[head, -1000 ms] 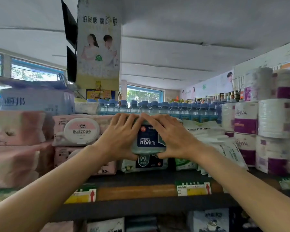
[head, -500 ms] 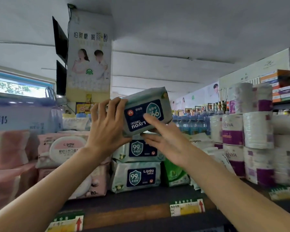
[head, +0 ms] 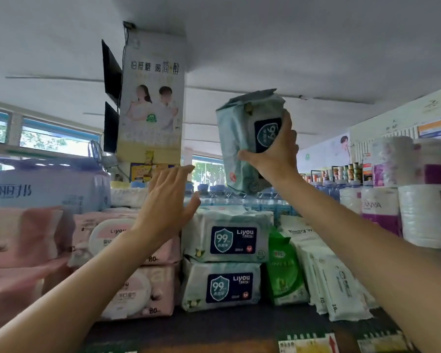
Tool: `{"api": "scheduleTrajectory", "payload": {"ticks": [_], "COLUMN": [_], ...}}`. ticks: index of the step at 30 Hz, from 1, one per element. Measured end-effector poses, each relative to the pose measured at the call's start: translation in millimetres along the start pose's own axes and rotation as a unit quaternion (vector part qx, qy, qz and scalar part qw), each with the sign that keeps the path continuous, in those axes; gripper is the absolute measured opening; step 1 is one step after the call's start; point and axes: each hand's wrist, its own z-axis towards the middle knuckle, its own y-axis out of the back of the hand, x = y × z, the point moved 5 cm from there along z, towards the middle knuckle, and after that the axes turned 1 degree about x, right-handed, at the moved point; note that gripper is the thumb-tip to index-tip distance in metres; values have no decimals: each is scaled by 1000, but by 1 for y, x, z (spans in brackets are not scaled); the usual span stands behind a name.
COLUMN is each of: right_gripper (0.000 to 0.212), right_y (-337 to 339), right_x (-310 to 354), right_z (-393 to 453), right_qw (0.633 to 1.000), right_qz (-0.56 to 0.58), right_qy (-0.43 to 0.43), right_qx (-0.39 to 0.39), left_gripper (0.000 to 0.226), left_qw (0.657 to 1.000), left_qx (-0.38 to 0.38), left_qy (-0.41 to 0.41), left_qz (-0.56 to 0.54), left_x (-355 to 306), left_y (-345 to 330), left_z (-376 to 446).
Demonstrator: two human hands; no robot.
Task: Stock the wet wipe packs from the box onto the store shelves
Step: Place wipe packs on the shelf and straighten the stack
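My right hand (head: 274, 151) grips a pale green wet wipe pack (head: 241, 138) with a dark blue label, held on end high above the shelf. Directly below it two matching packs lie stacked, the upper pack (head: 228, 235) on the lower pack (head: 220, 287), on the dark shelf (head: 214, 327). To the left of the raised pack, my left hand (head: 167, 200) hovers with fingers straight and holds nothing. The box is not in view.
Pink wipe packs (head: 135, 291) fill the shelf to the left, with a large blue tissue bundle (head: 51, 186) behind them. Green and white packs (head: 323, 273) lean at the right, beside stacked paper rolls (head: 423, 215). Water bottles (head: 239, 197) stand behind the stack.
My right hand has lifted the pack higher and turned it on end. My left hand has let go of it and dropped away to the left. The view has tilted up.
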Motion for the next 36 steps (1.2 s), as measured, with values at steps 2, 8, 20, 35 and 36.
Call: {"api": "scheduleTrajectory", "payload": {"ticks": [2,8,20,35,36], "right_gripper": [116,125,116,106,105], "right_y": [-4,-58,-96,-76,-72], "right_x": [11,-11,-38,-61,-63], "right_z": [2,-14,-4,-7,-7], "right_qw": [966,793,773,821,819], "right_qz": [-193,-444,-482,-396,-404], "right_qy": [165,407,348,214,210], "right_qx": [41,85,219,352,349], "left_gripper": [66,69,50,48,50], "left_qw": [998,968,957,992,991], "left_qx": [51,226,237,71,83], "left_qy": [-7,-22,50,17,18], "left_qz": [25,103,162,106,107], "left_x": [3,-3,1,-23,-26], "left_y": [-15,-68,-84,-70,-72], "left_z": [-5,-12,-3,-22,-24]}}
